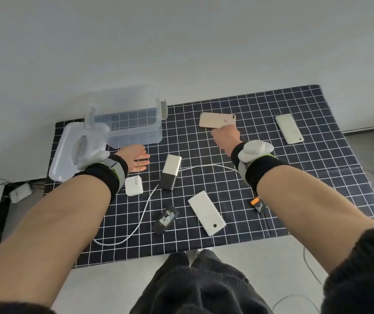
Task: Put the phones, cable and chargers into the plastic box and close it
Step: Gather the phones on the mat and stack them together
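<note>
The clear plastic box [136, 134] stands open at the table's far left, its lid [64, 152] lying beside it on the left. My left hand [136, 160] hovers open, palm up, just in front of the box. My right hand [225, 138] has its fingers curled on the near edge of a gold phone [215, 118]. A white phone [289, 128] lies far right, another white phone [206, 213] near the front. A silver-black power bank [170, 172], a white charger [133, 185], a dark charger [165, 219] and a white cable [140, 219] lie mid-table.
A dark grid-patterned cloth [294, 177] covers the table. A small orange and black tool [257, 203] lies by my right forearm. A white adapter with wires [20, 192] sits on the floor at the left. More wires trail on the floor at the right.
</note>
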